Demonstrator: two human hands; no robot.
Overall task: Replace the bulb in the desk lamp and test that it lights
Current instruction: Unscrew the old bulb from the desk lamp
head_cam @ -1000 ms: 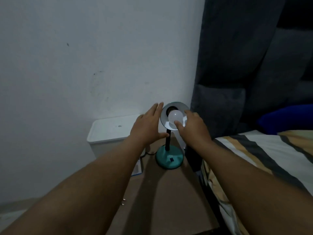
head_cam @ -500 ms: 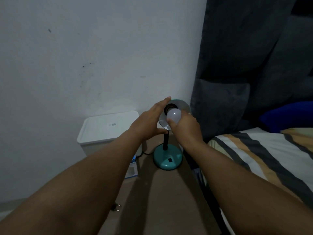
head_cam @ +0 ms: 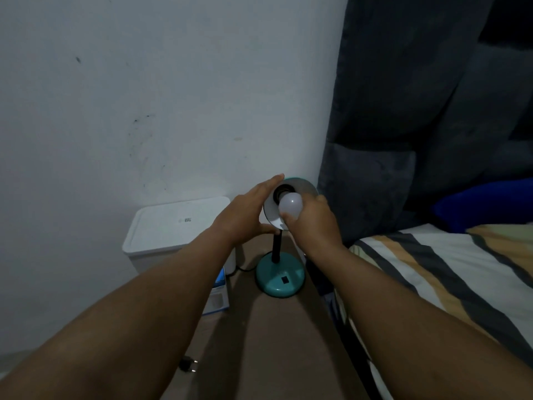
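The right hand (head_cam: 313,226) grips a white bulb (head_cam: 290,204) at the mouth of the lamp shade (head_cam: 307,187). Just left of the grip, the left hand (head_cam: 245,217) rests straight-fingered on the shade's rim. Below the grip stands the teal base (head_cam: 279,280), with a white box (head_cam: 173,226) farther left.

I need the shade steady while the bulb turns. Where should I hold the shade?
Its left rim, from the left. The shade faces the viewer, the right hand on the bulb fills its right, and the thin rim suits a pinch.

Bare left hand (head_cam: 245,215); bare right hand (head_cam: 313,223); bare forearms (head_cam: 144,307).
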